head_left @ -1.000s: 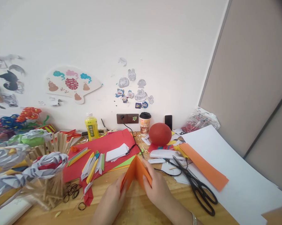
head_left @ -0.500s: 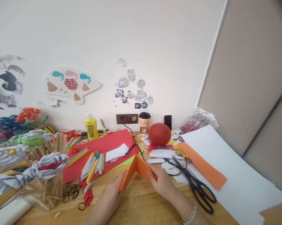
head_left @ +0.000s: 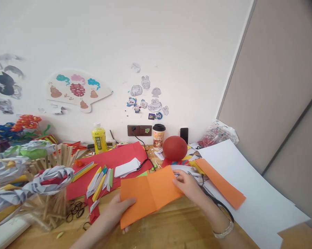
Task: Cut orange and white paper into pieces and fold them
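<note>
An orange sheet of paper (head_left: 152, 193) with a crease down its middle is spread between my hands above the wooden table. My left hand (head_left: 121, 209) pinches its left edge, thumb on top and fingers underneath. At the sheet's right edge, my right hand (head_left: 185, 185) has thumb and fingers closed on the paper. Black scissors (head_left: 223, 207) lie under my right forearm, largely hidden by it. Just right of them, an orange paper strip (head_left: 221, 185) rests on a large white sheet (head_left: 249, 183).
A red balloon (head_left: 175, 148), a lidded cup (head_left: 159, 136) and a yellow bottle (head_left: 99, 138) stand near the wall. Folded paper strips (head_left: 100, 185) lie on red paper (head_left: 93, 164). Bundled wooden sticks (head_left: 52, 204) and paper-wrapped pieces crowd the left. Black rings (head_left: 75, 211) lie nearby.
The orange paper went from partly folded, seen edge-on, to opened out with its face toward me. My right hand has moved up and right, my left hand slightly left. The view shifted slightly.
</note>
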### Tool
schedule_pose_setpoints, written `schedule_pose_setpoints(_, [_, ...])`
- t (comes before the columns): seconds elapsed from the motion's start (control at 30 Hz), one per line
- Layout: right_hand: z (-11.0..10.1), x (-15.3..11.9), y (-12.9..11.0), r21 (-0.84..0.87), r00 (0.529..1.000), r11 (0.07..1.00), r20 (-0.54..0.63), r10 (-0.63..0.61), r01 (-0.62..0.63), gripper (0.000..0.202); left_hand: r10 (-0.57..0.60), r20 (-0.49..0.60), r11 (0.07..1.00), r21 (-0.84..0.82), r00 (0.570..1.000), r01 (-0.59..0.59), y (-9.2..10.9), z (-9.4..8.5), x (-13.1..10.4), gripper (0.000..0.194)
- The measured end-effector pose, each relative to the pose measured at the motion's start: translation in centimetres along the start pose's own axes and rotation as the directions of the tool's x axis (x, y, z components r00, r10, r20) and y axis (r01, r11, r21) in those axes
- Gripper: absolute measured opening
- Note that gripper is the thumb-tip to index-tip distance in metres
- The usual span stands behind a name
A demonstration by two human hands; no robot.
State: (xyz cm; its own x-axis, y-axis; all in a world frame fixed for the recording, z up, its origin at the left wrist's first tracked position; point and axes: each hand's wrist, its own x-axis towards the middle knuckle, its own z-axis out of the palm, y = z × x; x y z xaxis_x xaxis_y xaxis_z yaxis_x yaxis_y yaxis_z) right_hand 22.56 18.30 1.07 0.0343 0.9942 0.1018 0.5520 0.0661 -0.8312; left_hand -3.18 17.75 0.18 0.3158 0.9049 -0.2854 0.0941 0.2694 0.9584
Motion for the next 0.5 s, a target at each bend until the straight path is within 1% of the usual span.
schedule_pose_setpoints(0.03, [-1.1,-0.5,0.3,-0.2,0.998,0.979,-0.055,0.039,-0.049,0.037,-0.001,-0.008,1.0,-0.008,1.0,0.001,0.1,0.1,-0.1,0.034])
schedule_pose_setpoints(0.07, [-2.3,-1.2,0.7,-0.426,0.993,0.899,-0.087,0.074,-0.104,0.036,-0.004,-0.018,1.0,-0.011,1.0,0.004,0.2,0.1,-0.2,0.033])
schedule_pose_setpoints(0.13, [-4.5,-2.8,1.7,-0.561,0.982,0.806,-0.126,0.143,-0.19,0.031,-0.001,-0.038,1.0,-0.016,0.999,0.0,0.4,0.3,-0.4,0.03])
schedule_pose_setpoints(0.17, [-5.4,-3.6,2.2,-0.686,0.964,0.682,-0.12,0.237,-0.253,0.028,0.005,-0.047,1.0,-0.022,0.999,-0.006,0.5,0.3,-0.4,0.029])
schedule_pose_setpoints(0.2, [-6.1,-4.4,2.7,-0.777,0.938,0.562,-0.102,0.33,-0.283,0.025,0.007,-0.057,1.0,-0.028,0.998,-0.009,0.6,0.4,-0.5,0.027])
schedule_pose_setpoints(0.27, [-6.8,-5.7,3.6,-0.808,0.92,0.516,-0.082,0.382,-0.286,0.021,0.007,-0.08,0.999,-0.036,0.997,-0.01,0.9,0.5,-0.7,0.025])
schedule_pose_setpoints(0.3, [-6.9,-6.2,3.9,-0.811,0.921,0.513,-0.075,0.383,-0.28,0.023,0.003,-0.093,0.999,-0.037,0.996,-0.007,1.0,0.5,-0.8,0.025])
schedule_pose_setpoints(0.37, [-6.4,-6.8,4.5,-0.818,0.94,0.519,-0.075,0.334,-0.249,0.032,0.004,-0.109,0.999,-0.037,0.994,-0.008,1.2,0.5,-0.9,0.026])
schedule_pose_setpoints(0.43, [-5.7,-6.9,4.9,-0.836,0.958,0.503,-0.089,0.271,-0.22,0.039,0.012,-0.135,0.999,-0.033,0.991,-0.016,1.3,0.4,-0.8,0.028])
schedule_pose_setpoints(0.5, [-5.2,-6.8,5.3,-0.845,0.961,0.486,-0.107,0.256,-0.223,0.042,0.018,-0.176,0.999,-0.028,0.984,-0.023,1.3,0.2,-0.7,0.03])
